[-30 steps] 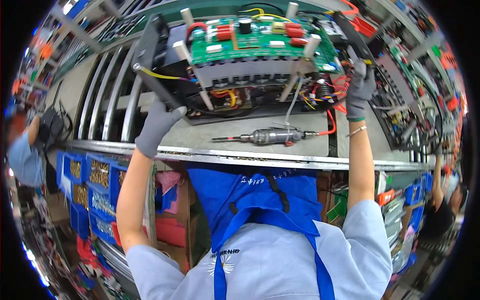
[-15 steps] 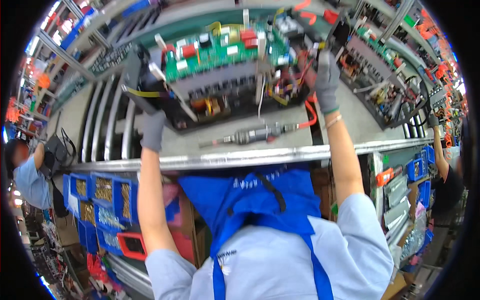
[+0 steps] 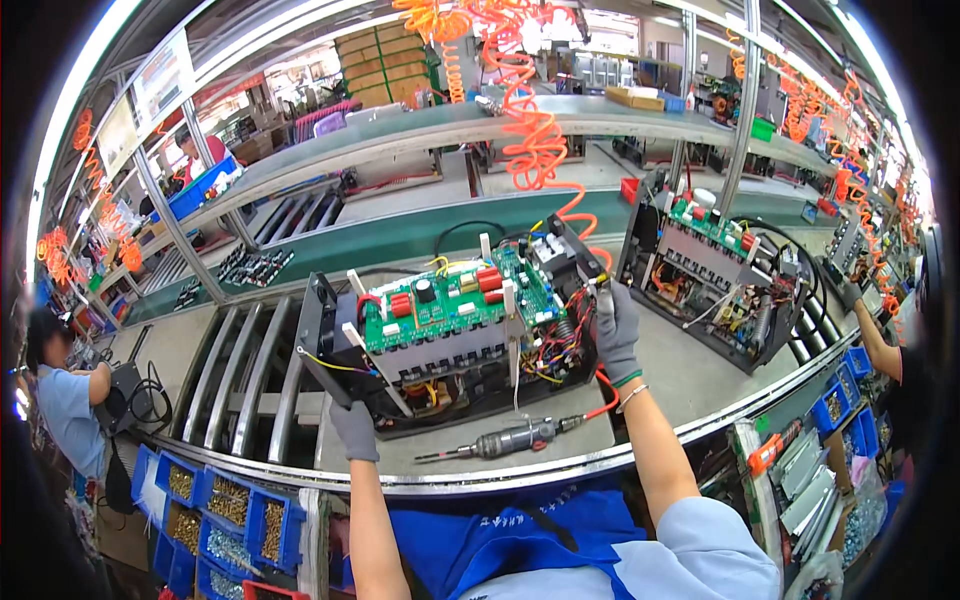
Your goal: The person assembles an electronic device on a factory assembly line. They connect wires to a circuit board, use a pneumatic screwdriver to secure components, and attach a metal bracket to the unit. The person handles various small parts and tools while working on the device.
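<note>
From my remote seat, the head view has tipped upward since a moment ago: the shelf [image 3: 400, 150] and coiled orange air hoses [image 3: 530, 150] beyond the line now show fully. The hands keep the same places at either end of the open chassis [image 3: 450, 355], so the work in hand remains the handling of that unit. Because my view moved too, I can't tell how far the chassis itself has shifted.

It stands on the grey surface [image 3: 690, 390], near the front edge, with its green circuit board [image 3: 460, 305] uppermost. The gloved left hand [image 3: 355, 430] is against the lower front corner at its left end; the fingertips are hidden, so I can't tell how closed that grip is. The gloved right hand [image 3: 618, 335] has its fingers bent around the right end panel, and I read it as closed on it.

Neither hand is on the air screwdriver [image 3: 505, 440], which lies between the chassis and the surface's front edge, its red hose [image 3: 601, 392] running off rightward. A second chassis [image 3: 700, 255] stands to the right, and metal rollers [image 3: 240, 380] lie beyond the surface's left edge.
</note>
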The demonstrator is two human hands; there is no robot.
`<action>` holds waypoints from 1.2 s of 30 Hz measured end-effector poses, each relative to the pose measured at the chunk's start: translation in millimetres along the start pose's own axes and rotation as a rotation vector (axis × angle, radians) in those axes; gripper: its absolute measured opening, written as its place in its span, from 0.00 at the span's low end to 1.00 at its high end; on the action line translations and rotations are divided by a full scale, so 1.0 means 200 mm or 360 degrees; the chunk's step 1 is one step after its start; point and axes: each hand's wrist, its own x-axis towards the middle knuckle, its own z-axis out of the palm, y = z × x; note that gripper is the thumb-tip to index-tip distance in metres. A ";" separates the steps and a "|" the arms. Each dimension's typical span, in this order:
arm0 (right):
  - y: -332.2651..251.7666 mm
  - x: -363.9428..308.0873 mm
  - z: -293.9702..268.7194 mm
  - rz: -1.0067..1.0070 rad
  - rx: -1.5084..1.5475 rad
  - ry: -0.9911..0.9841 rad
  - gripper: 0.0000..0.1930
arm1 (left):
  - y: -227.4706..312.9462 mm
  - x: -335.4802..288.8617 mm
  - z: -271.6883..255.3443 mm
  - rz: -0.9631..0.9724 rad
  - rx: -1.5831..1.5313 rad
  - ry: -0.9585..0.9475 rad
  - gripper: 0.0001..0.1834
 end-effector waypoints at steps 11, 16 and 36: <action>-0.08 0.00 0.02 0.0072 -0.0134 0.0096 0.20 | 0.15 -0.03 0.04 -0.0072 -0.0148 -0.0132 0.07; -0.07 -0.02 0.04 0.0110 -0.0069 0.0028 0.22 | 0.01 0.03 0.02 -0.0026 -0.0105 -0.0140 0.08; 0.08 -0.01 0.04 -0.0151 -0.0176 0.0083 0.25 | 1.04 -0.25 -0.63 0.1351 -0.0189 0.0413 0.19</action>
